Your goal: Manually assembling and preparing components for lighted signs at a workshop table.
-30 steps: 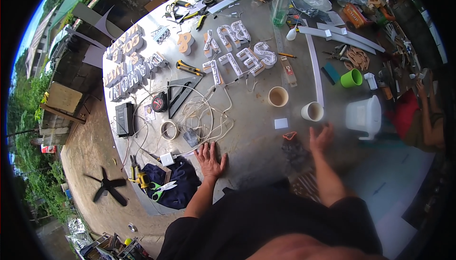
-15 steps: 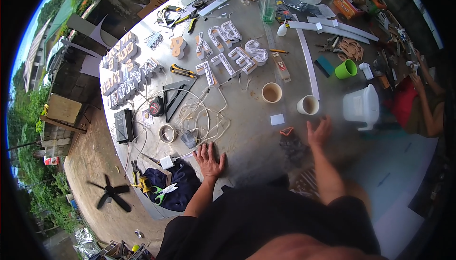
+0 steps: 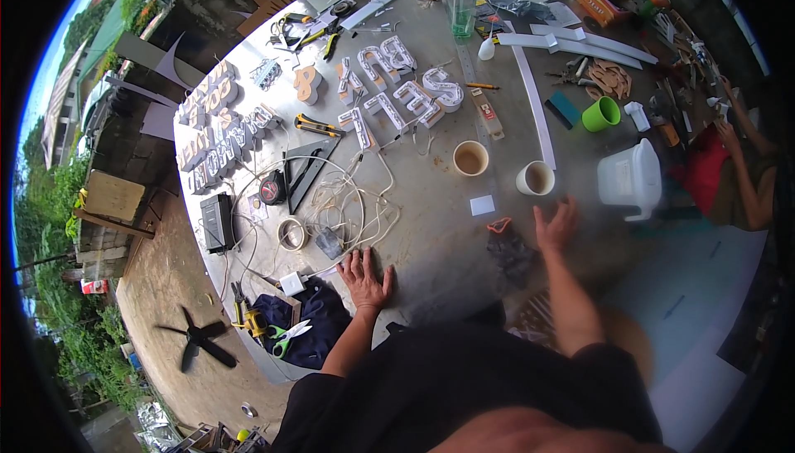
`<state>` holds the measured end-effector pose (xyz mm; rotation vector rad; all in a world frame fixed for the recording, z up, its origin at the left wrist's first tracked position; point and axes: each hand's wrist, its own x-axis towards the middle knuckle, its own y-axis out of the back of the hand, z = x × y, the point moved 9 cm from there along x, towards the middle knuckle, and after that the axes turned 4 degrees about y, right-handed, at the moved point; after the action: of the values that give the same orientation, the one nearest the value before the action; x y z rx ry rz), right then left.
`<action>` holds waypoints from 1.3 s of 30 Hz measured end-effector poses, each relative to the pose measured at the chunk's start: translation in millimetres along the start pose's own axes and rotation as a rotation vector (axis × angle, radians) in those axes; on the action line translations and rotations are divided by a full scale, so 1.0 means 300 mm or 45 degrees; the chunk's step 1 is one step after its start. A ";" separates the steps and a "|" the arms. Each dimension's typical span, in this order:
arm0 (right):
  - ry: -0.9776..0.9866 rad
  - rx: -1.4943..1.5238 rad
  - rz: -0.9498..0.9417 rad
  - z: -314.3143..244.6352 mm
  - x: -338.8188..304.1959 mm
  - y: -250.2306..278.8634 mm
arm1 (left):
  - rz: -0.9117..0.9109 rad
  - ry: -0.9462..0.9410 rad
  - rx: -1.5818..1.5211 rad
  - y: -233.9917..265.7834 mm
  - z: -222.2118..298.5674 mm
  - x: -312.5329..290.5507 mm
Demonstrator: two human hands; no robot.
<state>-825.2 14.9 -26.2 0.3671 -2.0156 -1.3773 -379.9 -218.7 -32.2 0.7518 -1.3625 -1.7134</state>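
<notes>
Left hand point(image 3: 364, 283) lies flat on desk point(image 3: 439, 238); right hand point(image 3: 556, 228) is near white cup point(image 3: 526, 184).
Both hands' fingers point(image 3: 356, 262) are spread open; cup stands upright, brown liquid point(image 3: 539, 176) inside. Orange package point(image 3: 601, 4) bears lettering.

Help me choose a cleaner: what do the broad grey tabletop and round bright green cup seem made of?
Broad grey tabletop: probably sheet metal, satin and stained, given its cloudy glare. Round bright green cup: likely smooth, semi-gloss plastic, green inside and out.
</notes>
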 end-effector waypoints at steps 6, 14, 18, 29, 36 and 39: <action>0.016 -0.028 0.015 -0.001 -0.001 0.001 | -0.014 0.019 -0.005 -0.006 -0.006 -0.006; -0.014 -0.017 -0.027 0.001 0.002 -0.005 | 0.008 0.008 0.012 0.014 0.006 0.002; -0.010 -0.029 -0.028 0.004 0.000 -0.007 | -0.004 0.002 0.009 0.015 0.009 0.004; -0.009 -0.005 -0.035 0.002 0.002 -0.004 | -0.011 0.011 0.021 0.011 0.009 0.001; -0.007 -0.019 -0.043 0.004 0.000 -0.007 | -0.022 0.020 0.006 0.005 0.004 0.001; 0.000 -0.029 -0.059 0.005 0.001 -0.011 | -0.029 0.036 -0.007 0.002 0.000 0.002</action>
<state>-826.7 14.4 -29.4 0.4062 -2.0010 -1.4271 -380.1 -219.1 -31.5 0.7884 -1.3344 -1.7170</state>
